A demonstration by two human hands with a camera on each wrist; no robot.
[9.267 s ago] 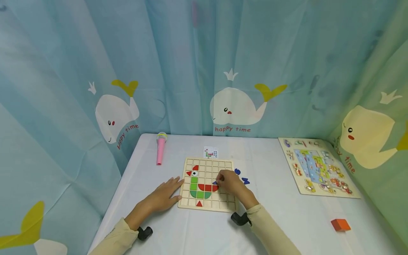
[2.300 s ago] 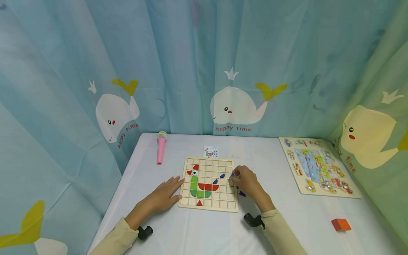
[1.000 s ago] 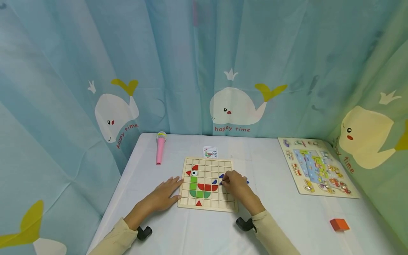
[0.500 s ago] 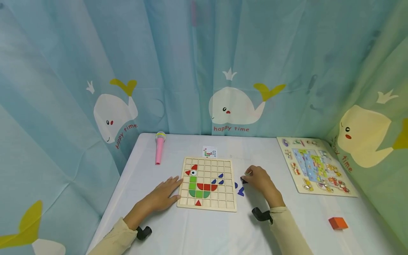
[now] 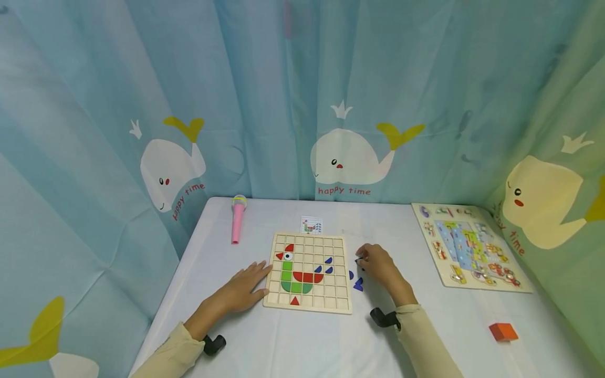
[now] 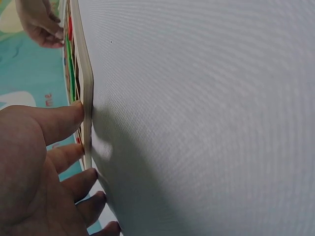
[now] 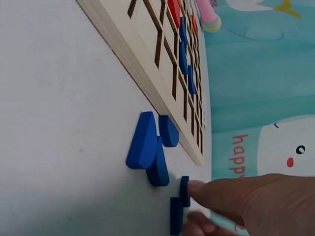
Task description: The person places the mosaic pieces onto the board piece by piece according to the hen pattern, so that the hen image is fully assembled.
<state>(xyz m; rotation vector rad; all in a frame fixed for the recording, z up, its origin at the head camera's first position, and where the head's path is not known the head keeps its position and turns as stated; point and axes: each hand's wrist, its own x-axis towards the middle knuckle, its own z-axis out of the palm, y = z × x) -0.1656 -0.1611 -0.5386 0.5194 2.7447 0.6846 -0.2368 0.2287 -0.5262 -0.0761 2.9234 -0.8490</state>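
My left hand (image 5: 246, 289) lies with fingers spread at the left edge of the wooden grid board (image 5: 338, 302); in the left wrist view its thumb and a finger touch the board's side. Coloured pieces on the board form a bird: red head, green neck (image 5: 287, 275), red body (image 5: 307, 277) and three blue half-circle pieces, one of them the upper piece (image 5: 328, 260). Right of the board, my right hand (image 5: 380, 265) pinches a blue half-circle piece (image 7: 185, 191) at its fingertips. Beside it lies a second blue piece (image 7: 176, 216). Other blue pieces (image 7: 142, 142) sit nearer the board.
A picture card (image 5: 311, 225) lies behind the board. A pink toy microphone (image 5: 238, 223) is at the back left. Another puzzle board (image 5: 444, 262) lies at the right, with an orange block (image 5: 503, 332) in front of it. A whale-print curtain (image 5: 264, 105) surrounds the table.
Three blue half-circles have come to lie on the grid. The right hand has moved from the board to the loose blue pieces on its right. The left hand has stayed in place.
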